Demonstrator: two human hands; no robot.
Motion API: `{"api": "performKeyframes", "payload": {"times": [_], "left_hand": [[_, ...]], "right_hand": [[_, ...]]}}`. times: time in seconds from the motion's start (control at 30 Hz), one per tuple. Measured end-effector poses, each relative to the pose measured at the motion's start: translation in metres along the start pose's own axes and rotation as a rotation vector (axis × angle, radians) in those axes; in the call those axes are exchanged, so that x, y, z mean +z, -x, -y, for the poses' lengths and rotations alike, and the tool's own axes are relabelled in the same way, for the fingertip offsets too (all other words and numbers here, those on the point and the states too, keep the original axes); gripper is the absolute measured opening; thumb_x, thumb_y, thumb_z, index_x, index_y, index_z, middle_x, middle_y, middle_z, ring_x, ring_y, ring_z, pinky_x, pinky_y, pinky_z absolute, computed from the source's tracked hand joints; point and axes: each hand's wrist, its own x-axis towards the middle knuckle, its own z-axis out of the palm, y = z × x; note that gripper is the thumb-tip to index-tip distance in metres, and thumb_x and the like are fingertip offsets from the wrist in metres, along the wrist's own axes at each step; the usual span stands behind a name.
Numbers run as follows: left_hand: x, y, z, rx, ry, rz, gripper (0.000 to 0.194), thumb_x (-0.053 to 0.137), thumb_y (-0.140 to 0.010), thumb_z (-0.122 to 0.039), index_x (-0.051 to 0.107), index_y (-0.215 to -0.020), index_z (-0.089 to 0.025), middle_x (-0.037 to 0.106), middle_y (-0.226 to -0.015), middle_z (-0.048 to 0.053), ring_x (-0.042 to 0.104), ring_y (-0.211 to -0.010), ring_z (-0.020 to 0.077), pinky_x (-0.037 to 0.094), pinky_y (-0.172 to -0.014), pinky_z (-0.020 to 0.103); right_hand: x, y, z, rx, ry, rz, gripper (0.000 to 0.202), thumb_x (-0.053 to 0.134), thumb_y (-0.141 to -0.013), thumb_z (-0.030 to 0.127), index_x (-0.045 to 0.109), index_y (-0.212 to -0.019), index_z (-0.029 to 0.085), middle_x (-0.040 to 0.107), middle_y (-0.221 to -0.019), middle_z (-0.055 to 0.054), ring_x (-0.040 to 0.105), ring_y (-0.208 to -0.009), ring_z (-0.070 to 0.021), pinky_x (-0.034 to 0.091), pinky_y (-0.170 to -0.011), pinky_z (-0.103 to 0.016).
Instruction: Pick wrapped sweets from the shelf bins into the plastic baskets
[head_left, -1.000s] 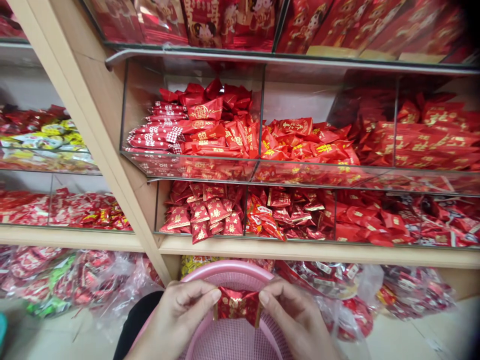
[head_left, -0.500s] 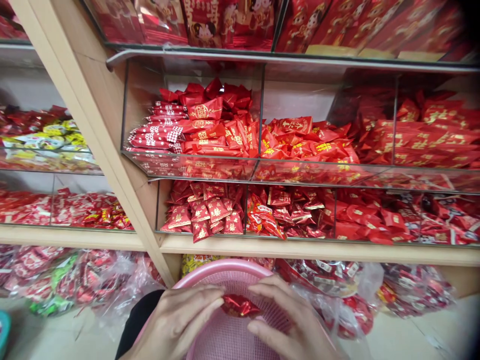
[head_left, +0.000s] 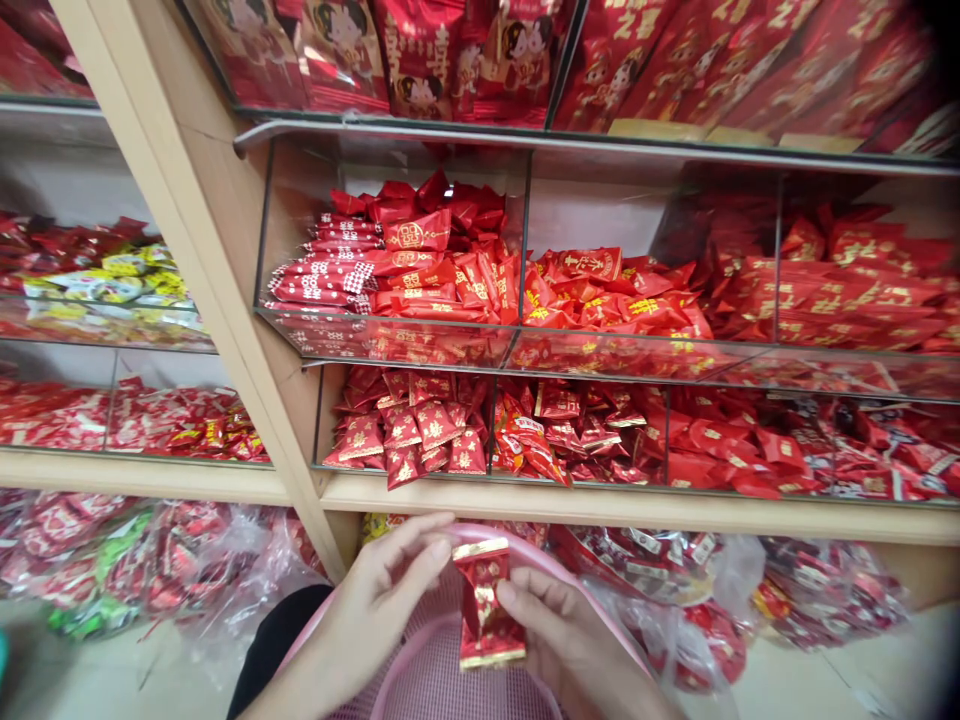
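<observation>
My right hand [head_left: 559,630] pinches a small red candy packet [head_left: 487,605] between thumb and fingers. The packet has gold crimped ends and gold print, and it stands nearly upright. Just left of it is my left hand [head_left: 397,580], its thumb and fingers apart and nothing visible in its grasp. Both hands are over a pink plastic mesh basket [head_left: 439,690], whose far rim shows behind them. The hands and forearms hide part of the basket.
Shelf bins with glass dividers hold many red candy packets [head_left: 420,425], and larger red bags [head_left: 345,60] stand above. A wooden shelf edge [head_left: 637,505] runs close behind the basket. Clear plastic bags of sweets [head_left: 675,600] lie under it, beside a slanting wooden post [head_left: 187,240].
The candy packet has turned from lying flat to nearly upright. My right hand now grips it, while my left hand has let go and moved slightly left. The view has shifted slightly.
</observation>
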Motion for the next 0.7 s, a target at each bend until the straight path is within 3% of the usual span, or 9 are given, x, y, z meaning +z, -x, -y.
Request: {"api": "performKeyframes", "payload": {"times": [0.1,0.27,0.47,0.53,0.6,0.7], "left_hand": [[0.007,0.007,0.007,-0.121,0.167,0.103,0.037,0.052,-0.086,-0.04,0.055,-0.12,-0.024,0.062,-0.114,0.006,0.059,-0.096,0.0185,0.049,-0.084,0.033],[0.014,0.014,0.01,-0.185,0.292,0.214,0.045,0.066,-0.077,-0.033,0.054,-0.119,-0.025,0.059,-0.116,0.007,0.059,-0.086,0.0168,0.05,-0.069,0.028],[0.01,0.012,0.006,-0.176,0.315,0.222,0.026,0.065,-0.078,-0.028,0.065,-0.102,-0.019,0.066,-0.097,0.005,0.059,-0.093,0.0169,0.043,-0.089,0.032],[0.006,0.013,0.008,-0.226,0.338,0.211,0.029,0.066,-0.076,-0.03,0.065,-0.103,-0.018,0.066,-0.095,0.005,0.06,-0.086,0.0163,0.047,-0.081,0.03],[0.001,0.014,0.013,-0.29,0.329,0.186,0.033,0.067,-0.075,-0.034,0.064,-0.104,-0.018,0.066,-0.093,0.005,0.059,-0.079,0.015,0.049,-0.071,0.027],[-0.008,0.013,0.024,-0.355,0.246,0.177,0.032,0.067,-0.074,-0.037,0.065,-0.1,-0.017,0.064,-0.089,0.004,0.057,-0.074,0.0131,0.048,-0.061,0.022]], "right_hand": [[0.005,0.003,-0.002,0.067,-0.126,-0.018,0.03,0.075,-0.064,0.041,0.063,-0.08,0.018,0.069,-0.077,-0.003,0.066,-0.077,-0.0174,0.051,-0.072,-0.03],[0.009,0.007,-0.004,0.134,-0.153,-0.025,0.034,0.075,-0.065,0.038,0.062,-0.09,0.018,0.07,-0.083,-0.004,0.068,-0.076,-0.0158,0.051,-0.076,-0.029],[0.004,0.011,-0.014,0.165,0.019,-0.073,0.033,0.071,-0.069,0.044,0.061,-0.09,0.02,0.07,-0.084,-0.003,0.067,-0.078,-0.0153,0.051,-0.076,-0.028],[-0.007,0.018,-0.018,0.081,0.209,-0.069,0.035,0.069,-0.07,0.045,0.06,-0.093,0.021,0.068,-0.088,-0.005,0.066,-0.08,-0.0179,0.052,-0.077,-0.031],[-0.026,0.033,-0.023,-0.076,0.454,-0.147,0.041,0.069,-0.07,0.045,0.058,-0.103,0.022,0.066,-0.099,-0.008,0.064,-0.088,-0.0215,0.051,-0.082,-0.036],[-0.063,0.062,-0.034,-0.285,0.786,-0.489,0.049,0.069,-0.069,0.044,0.057,-0.112,0.025,0.059,-0.118,-0.011,0.057,-0.103,-0.0272,0.048,-0.091,-0.039]]}}
